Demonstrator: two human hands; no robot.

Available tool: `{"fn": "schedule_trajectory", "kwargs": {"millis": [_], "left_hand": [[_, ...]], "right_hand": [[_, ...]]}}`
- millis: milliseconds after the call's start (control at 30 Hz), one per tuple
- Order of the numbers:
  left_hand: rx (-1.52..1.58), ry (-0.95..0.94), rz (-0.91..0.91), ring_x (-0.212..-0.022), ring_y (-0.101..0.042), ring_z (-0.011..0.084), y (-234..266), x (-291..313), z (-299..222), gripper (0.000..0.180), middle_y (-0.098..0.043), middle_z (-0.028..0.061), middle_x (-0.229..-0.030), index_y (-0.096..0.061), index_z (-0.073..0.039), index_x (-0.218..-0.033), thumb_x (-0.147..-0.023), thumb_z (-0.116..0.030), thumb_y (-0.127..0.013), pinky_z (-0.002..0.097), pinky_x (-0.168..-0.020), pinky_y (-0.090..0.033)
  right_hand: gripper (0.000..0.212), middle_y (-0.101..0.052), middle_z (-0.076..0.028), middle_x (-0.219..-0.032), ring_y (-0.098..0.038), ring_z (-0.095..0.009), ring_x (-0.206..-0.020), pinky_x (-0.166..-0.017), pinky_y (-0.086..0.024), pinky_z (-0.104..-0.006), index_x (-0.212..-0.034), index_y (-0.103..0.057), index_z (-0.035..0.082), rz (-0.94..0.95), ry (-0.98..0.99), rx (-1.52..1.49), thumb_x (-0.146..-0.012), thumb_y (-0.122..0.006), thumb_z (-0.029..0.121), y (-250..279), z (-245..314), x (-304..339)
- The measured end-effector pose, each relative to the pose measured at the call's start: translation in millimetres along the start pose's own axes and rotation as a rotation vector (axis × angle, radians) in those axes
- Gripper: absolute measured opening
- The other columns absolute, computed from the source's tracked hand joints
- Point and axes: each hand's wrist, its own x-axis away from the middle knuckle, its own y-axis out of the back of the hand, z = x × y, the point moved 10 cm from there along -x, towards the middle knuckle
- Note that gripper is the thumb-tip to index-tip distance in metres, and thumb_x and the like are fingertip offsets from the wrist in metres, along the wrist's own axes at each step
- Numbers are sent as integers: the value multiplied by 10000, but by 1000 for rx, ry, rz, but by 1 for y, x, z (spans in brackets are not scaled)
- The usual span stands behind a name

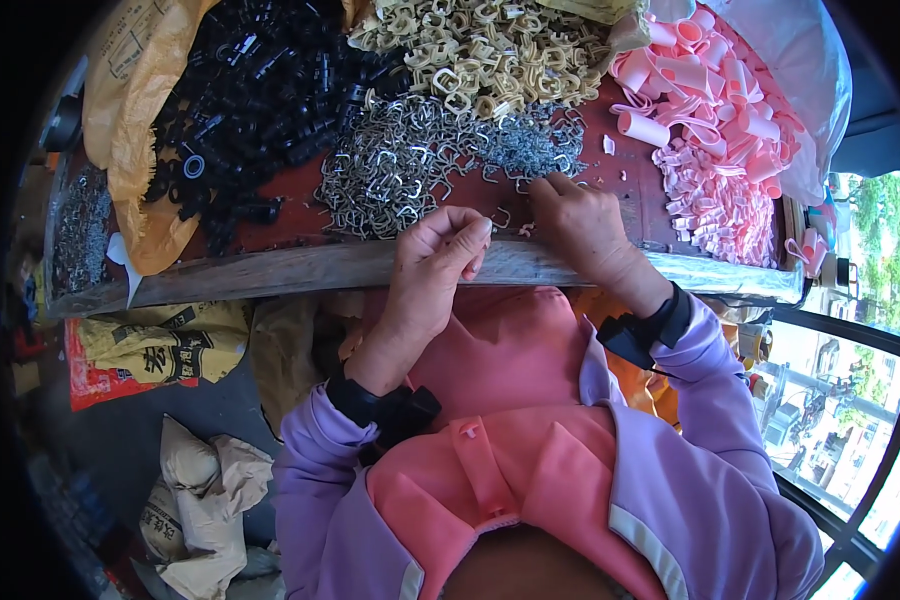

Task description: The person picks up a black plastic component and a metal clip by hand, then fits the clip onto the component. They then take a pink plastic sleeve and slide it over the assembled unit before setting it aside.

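Just over the table's front edge, my left hand [433, 262] is closed, its thumb pressed against curled fingers; whatever they pinch is too small or hidden to make out. My right hand [582, 225] reaches onto the table with bent fingers drawn together, fingertips at the near edge of a heap of small silvery metal pieces [532, 145]. Those fingertips are mostly hidden, so what they grip does not show. Beside that heap, behind my left hand, lies a larger pile of bent U-shaped wire pieces [385, 170]. A few stray wire pieces lie between my hands.
Black plastic parts [270, 90] spill from an orange woven sack [130, 150] at left. Cream plastic buckles [490, 50] lie at the back, pink plastic pieces [710, 110] at right. A plastic-wrapped rail [320, 266] edges the table [290, 205]. Sacks [210, 500] stand below left.
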Motion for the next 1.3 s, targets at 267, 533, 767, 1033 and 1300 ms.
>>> {"fn": "schedule_trajectory", "kwargs": {"millis": [267, 533, 767, 1033, 1300], "left_hand": [[-75, -10, -60, -530, -414, 49, 3, 7, -4, 79, -509, 9, -697, -538, -34, -814, -818, -112, -534, 170, -467, -307], [-81, -31, -54, -546, -420, 48, -2, 8, -7, 98, -517, 8, -715, -550, -26, -841, -817, -120, -536, 165, -485, -314], [-152, -309, -204, -588, -435, 51, 42, 12, -76, 209, -533, 26, -798, -511, -15, -1004, -817, -105, -533, 166, -517, -336], [-1270, -751, -641, -652, -497, 176, 119, 63, -174, 514, -533, 78, -902, -395, -46, -1180, -729, -152, -619, 268, -613, -435], [-1690, -599, -704, -807, -541, 298, 113, 53, -165, 772, -537, 129, -1014, -235, -83, -1288, -654, -177, -665, 364, -692, -446]], "right_hand": [[298, -502, -51, -756, -491, -115, -563, -522, -417, -254, -1002, -469, 48, -76, -205, -712, -755, -594, 158, 24, -20, 4], [542, -495, -54, -879, -455, -91, -669, -580, -366, -200, -1128, -355, 29, 92, -330, -1680, -748, -607, 322, -2, 6, 14], [611, -503, -54, -851, -443, -86, -605, -548, -349, -185, -1148, -332, 25, 80, -396, -1721, -732, -606, 378, 1, 5, 17], [634, -511, -48, -798, -440, -78, -558, -519, -339, -178, -1157, -322, 18, 64, -422, -1697, -725, -620, 373, -5, 1, 18], [637, -505, -42, -764, -431, -71, -541, -485, -315, -163, -1154, -320, 13, 94, -396, -1667, -720, -632, 359, -9, 12, 8]]}}
